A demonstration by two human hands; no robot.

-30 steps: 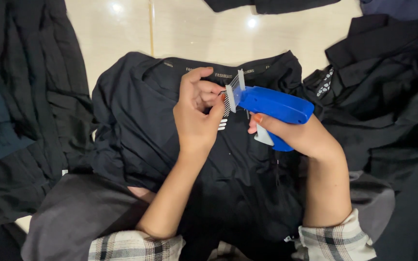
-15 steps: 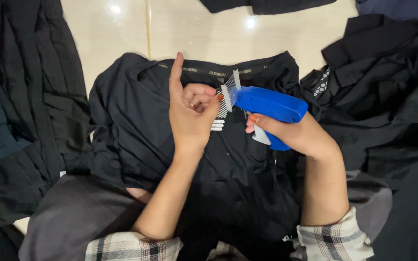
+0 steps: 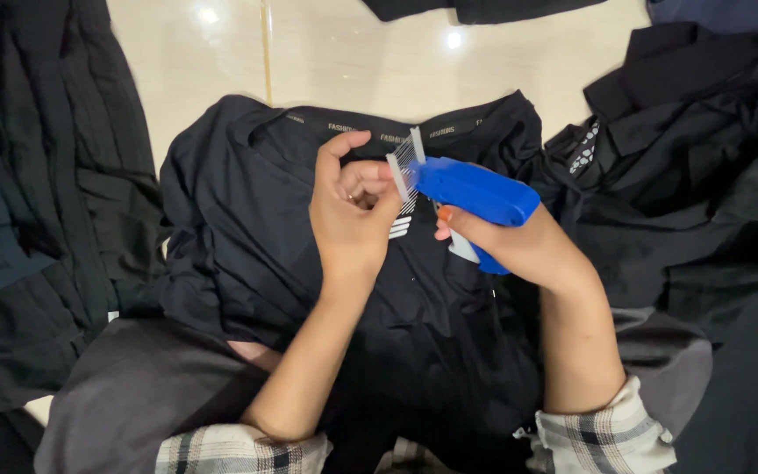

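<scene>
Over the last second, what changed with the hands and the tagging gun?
The left hand raised its index finger straight up half a second ago, and has now curled it back into a hook by the gun's nose. The right hand keeps its grip on the blue tagging gun, which has barely shifted. The black shirt on the lap and the dark clothes piles lie as before.

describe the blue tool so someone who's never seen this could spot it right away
On the tiled floor, a black shirt lies spread over the person's lap. Just above its middle, the right hand grips a tagging gun, the only bright blue thing among the dark clothes.
</scene>
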